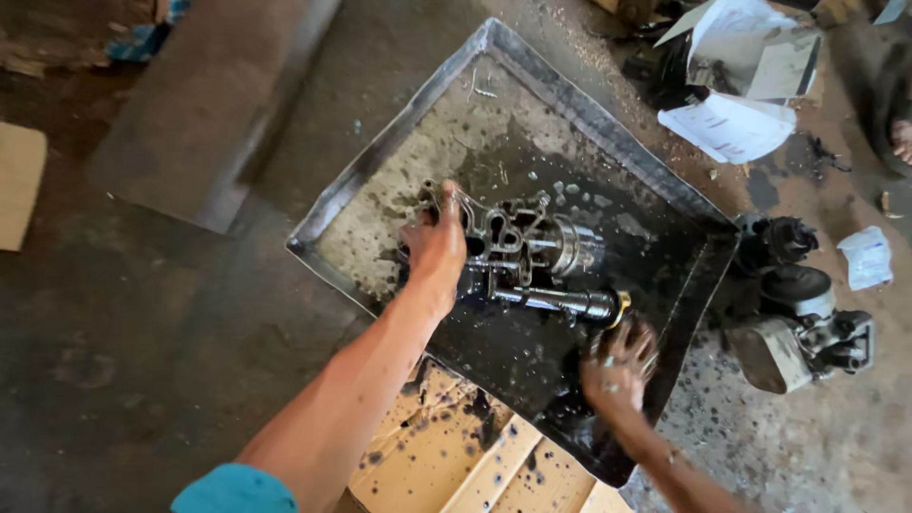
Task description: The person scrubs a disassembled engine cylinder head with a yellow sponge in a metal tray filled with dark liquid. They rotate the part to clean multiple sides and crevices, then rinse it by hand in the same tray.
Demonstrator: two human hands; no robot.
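On a stained, oil-dark concrete floor [171, 313] littered with cardboard [456, 465] and crumpled papers [736, 85], a square metal wash tray [399, 142] holds a greasy engine housing [518, 247] near its centre, the left hand [435, 249] clamped on its left end, the right hand [617, 366], blurred, fingers spread near the tray's right edge.

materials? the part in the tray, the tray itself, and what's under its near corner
Engine part: looks like cast metal, grey and oil-wet, with a shinier machined cylinder; a yellowish tip could be brass. Tray: sheet metal by its folded rim, dull and oil-blackened. Sheet under the corner: apparently corrugated cardboard, tan, oil-spotted. Left hand grips the part.
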